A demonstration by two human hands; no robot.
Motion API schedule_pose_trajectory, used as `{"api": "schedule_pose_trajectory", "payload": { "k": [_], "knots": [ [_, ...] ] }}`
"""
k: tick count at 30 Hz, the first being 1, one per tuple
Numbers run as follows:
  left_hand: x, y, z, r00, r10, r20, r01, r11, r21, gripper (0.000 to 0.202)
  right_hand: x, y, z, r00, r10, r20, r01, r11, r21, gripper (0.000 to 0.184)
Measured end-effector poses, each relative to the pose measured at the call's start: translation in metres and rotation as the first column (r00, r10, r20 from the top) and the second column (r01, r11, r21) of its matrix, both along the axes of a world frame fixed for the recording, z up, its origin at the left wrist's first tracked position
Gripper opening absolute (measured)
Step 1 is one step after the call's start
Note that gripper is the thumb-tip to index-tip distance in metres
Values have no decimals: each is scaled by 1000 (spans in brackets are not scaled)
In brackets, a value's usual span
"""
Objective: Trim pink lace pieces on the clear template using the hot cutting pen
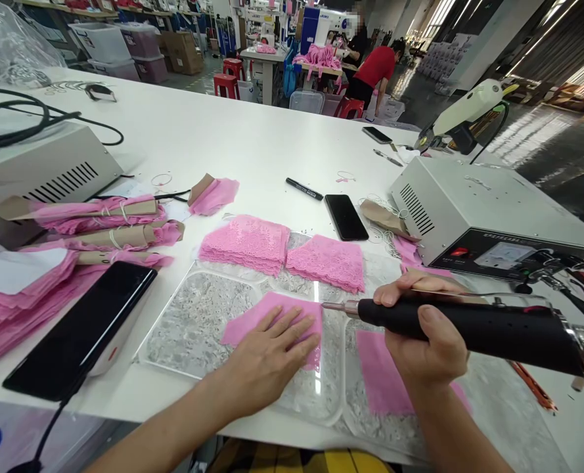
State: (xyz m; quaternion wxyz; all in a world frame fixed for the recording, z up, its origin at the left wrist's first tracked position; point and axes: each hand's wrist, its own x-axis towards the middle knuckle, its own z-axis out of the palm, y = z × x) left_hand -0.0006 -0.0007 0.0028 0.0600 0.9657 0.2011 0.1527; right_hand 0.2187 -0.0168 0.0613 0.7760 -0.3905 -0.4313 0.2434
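Observation:
My left hand [272, 355] lies flat with fingers spread on a pink lace piece [257, 315], pressing it onto a scratched clear cutting plate [193, 322]. My right hand [427, 335] is wrapped round the black handle of a heated cutting tool [473, 325]. The tool's metal tip [334, 306] touches the right edge of the pink piece. A second pink piece [378, 374] lies under my right hand on the neighbouring plate. Two stacks of cut pink lace [247, 244] [327, 261] sit just beyond.
A grey control box [479, 220] stands at the right, another [40, 174] at the left. Two phones [345, 217] [82, 328], a black marker [304, 189] and bundles of pink lace [99, 220] lie on the white table [232, 141]. People work at far tables.

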Motion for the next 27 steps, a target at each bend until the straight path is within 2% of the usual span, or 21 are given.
{"api": "schedule_pose_trajectory", "payload": {
  "k": [19, 27],
  "knots": [
    [1, 1, 3, 1000, -1, -15, 1, 1000, -17, 36, 0, -1, -3, 997, 20, 81, -19, 1000, -8, 6],
    [2, -2, 2, 999, -4, -31, 3, 1000, -29, 35, -8, 5, 7, 998, -63, -8, 63, 998, -9, 10]
  ]
}}
